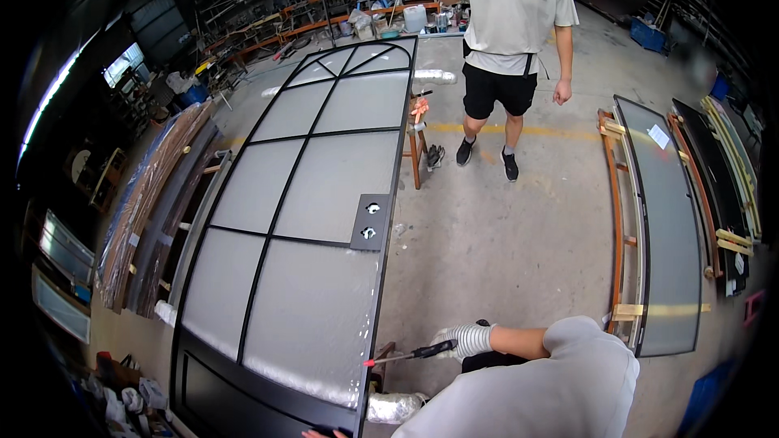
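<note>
My right hand [464, 341], in a white glove with a striped cuff, is closed around a black-handled tool [432, 350]. Its thin barrel points left and ends in a red tip over the long right edge of a door panel [324, 276]. The exact kind of tool is unclear. At the lower rim, only the bare fingertips of my left hand [323, 434] show, apart and resting at the panel's black lower part. The panel lies flat, with black bars over greyish panes and an arched pattern at its far end. A dark plate [370, 221] with two cut-outs sits at its right side.
Beyond the panel's right side stands a co-worker [519, 40] in a light T-shirt, one hand raised. Foil-like wrapped rolls [395, 407] lie under the panel. Wrapped profiles [150, 211] are stacked left. On the right, framed glass [669, 227] rests on wooden supports. Dark gloves [436, 156] lie by a stool.
</note>
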